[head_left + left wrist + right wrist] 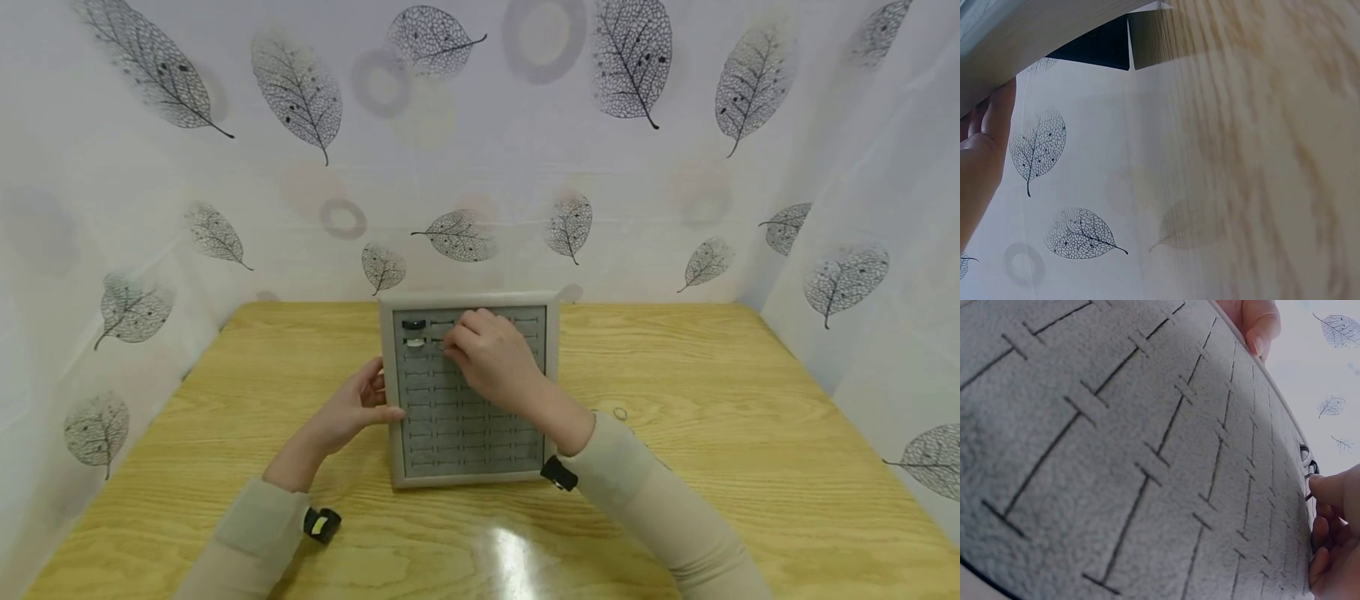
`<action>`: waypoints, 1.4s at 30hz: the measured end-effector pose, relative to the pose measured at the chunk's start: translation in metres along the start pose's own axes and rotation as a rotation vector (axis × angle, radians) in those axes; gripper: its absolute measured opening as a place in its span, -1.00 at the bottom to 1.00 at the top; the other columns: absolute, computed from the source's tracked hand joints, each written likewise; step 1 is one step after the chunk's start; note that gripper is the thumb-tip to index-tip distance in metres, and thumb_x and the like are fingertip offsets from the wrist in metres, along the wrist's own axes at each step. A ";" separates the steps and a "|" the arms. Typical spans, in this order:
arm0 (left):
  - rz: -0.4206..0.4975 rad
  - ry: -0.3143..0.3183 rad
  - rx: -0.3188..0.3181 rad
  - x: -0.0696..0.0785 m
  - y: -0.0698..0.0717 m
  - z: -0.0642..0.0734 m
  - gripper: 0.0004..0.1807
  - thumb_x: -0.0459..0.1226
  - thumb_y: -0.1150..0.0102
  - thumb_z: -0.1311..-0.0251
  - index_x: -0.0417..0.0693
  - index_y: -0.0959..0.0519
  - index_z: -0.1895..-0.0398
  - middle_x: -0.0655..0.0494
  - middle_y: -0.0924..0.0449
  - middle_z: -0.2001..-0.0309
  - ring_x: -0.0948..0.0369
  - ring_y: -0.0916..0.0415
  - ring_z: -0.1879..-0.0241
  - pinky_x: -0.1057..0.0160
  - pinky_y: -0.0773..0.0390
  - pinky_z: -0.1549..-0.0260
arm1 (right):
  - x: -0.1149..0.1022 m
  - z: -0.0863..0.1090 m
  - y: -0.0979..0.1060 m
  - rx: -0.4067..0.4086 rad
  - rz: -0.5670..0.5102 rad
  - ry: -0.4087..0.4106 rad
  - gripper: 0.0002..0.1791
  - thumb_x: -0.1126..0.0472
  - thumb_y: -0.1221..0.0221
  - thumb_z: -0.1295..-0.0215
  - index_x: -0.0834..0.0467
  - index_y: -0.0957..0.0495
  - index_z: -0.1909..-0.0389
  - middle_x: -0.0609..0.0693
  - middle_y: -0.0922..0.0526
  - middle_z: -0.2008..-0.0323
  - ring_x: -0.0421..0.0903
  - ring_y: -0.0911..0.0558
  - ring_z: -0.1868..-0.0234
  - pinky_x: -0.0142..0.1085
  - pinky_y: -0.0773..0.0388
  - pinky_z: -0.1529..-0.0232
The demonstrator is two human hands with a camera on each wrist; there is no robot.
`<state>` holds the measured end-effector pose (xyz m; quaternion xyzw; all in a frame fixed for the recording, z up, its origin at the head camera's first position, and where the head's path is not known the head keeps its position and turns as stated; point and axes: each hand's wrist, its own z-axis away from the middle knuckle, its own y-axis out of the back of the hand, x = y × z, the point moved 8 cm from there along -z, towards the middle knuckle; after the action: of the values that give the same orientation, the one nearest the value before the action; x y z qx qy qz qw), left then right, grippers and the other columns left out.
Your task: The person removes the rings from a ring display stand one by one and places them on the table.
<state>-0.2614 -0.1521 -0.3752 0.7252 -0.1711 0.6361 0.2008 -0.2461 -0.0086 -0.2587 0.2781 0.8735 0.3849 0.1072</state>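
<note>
A ring display board (pixel 471 483) with a pale frame and grey slotted lining stands propped upright on the table. My left hand (pixel 352 408) grips its left edge, thumb on the front and fingers behind. Two rings sit in the left column's top slots: a black ring (pixel 414 325) and a silver ring (pixel 414 342). My right hand (pixel 491 354) is at the upper slots of the second column, thumb and fingertips together against the lining. In the right wrist view, a thin ring (pixel 1309 486) shows at its fingertips, mostly hidden by them.
A loose ring (pixel 620 413) lies on the wooden table (pixel 720 375) to the right, partly beside my right sleeve (pixel 637 475). A leaf-printed curtain (pixel 480 167) encloses the back and sides. Black wrist devices hang under both sleeves.
</note>
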 end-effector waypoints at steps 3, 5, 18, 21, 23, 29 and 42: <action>0.001 0.003 0.000 -0.001 0.000 0.000 -0.16 -0.45 -0.18 -0.02 -0.20 0.08 -0.32 -0.23 -0.33 -0.07 0.11 -0.42 0.04 0.17 -0.43 0.11 | 0.000 0.000 -0.001 -0.024 -0.018 0.000 -0.91 0.24 -0.17 -0.14 0.18 -0.56 0.47 -0.04 -0.50 0.47 -0.13 -0.45 0.43 -0.37 -0.34 0.47; 0.001 0.008 0.003 -0.001 0.000 0.000 -0.16 -0.44 -0.19 -0.01 -0.20 0.08 -0.32 -0.24 -0.32 -0.08 0.10 -0.41 0.03 0.17 -0.43 0.11 | 0.000 0.000 -0.001 -0.030 -0.028 0.002 -0.93 0.25 -0.18 -0.12 0.18 -0.56 0.47 -0.04 -0.50 0.47 -0.13 -0.45 0.42 -0.37 -0.34 0.47; 0.003 0.011 0.000 0.001 -0.001 0.001 -0.15 -0.44 -0.19 -0.02 -0.20 0.09 -0.32 -0.24 -0.32 -0.07 0.10 -0.41 0.04 0.17 -0.44 0.12 | -0.003 0.004 0.010 0.046 -0.095 0.059 -0.91 0.36 -0.24 -0.01 0.16 -0.51 0.51 -0.06 -0.46 0.48 -0.12 -0.42 0.42 -0.35 -0.23 0.51; 0.006 0.010 -0.002 0.000 -0.001 0.000 -0.14 -0.43 -0.18 -0.02 -0.20 0.11 -0.33 -0.24 -0.32 -0.07 0.11 -0.41 0.03 0.17 -0.44 0.13 | -0.003 0.006 0.014 0.054 -0.101 0.060 -0.90 0.37 -0.24 0.00 0.16 -0.50 0.50 -0.05 -0.45 0.47 -0.11 -0.41 0.41 -0.33 -0.21 0.49; 0.004 0.009 -0.002 0.000 -0.001 0.000 -0.13 -0.43 -0.18 -0.02 -0.21 0.12 -0.33 -0.25 -0.31 -0.07 0.11 -0.41 0.04 0.17 -0.44 0.13 | -0.004 0.007 0.018 0.055 -0.099 0.062 -0.91 0.35 -0.24 0.00 0.17 -0.50 0.49 -0.05 -0.45 0.47 -0.11 -0.41 0.41 -0.31 -0.22 0.48; -0.018 -0.002 -0.001 0.000 0.000 0.001 -0.14 -0.45 -0.17 -0.03 -0.25 0.13 -0.32 -0.24 -0.32 -0.05 0.14 -0.41 0.05 0.20 -0.45 0.14 | -0.005 0.015 0.031 0.134 -0.101 0.136 -0.90 0.36 -0.24 0.03 0.19 -0.49 0.52 -0.03 -0.43 0.53 -0.10 -0.39 0.50 -0.30 -0.22 0.51; -0.015 -0.021 -0.016 0.002 0.000 0.001 -0.16 -0.45 -0.15 -0.05 -0.26 0.13 -0.31 -0.17 -0.34 -0.03 0.13 -0.41 0.05 0.20 -0.45 0.14 | 0.000 0.047 0.046 0.134 -0.005 0.201 -0.91 0.39 -0.17 0.03 0.18 -0.45 0.53 -0.04 -0.39 0.56 -0.09 -0.36 0.52 -0.29 -0.20 0.51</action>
<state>-0.2598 -0.1524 -0.3736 0.7315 -0.1728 0.6254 0.2097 -0.2088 0.0453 -0.2572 0.2425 0.9043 0.3514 0.0011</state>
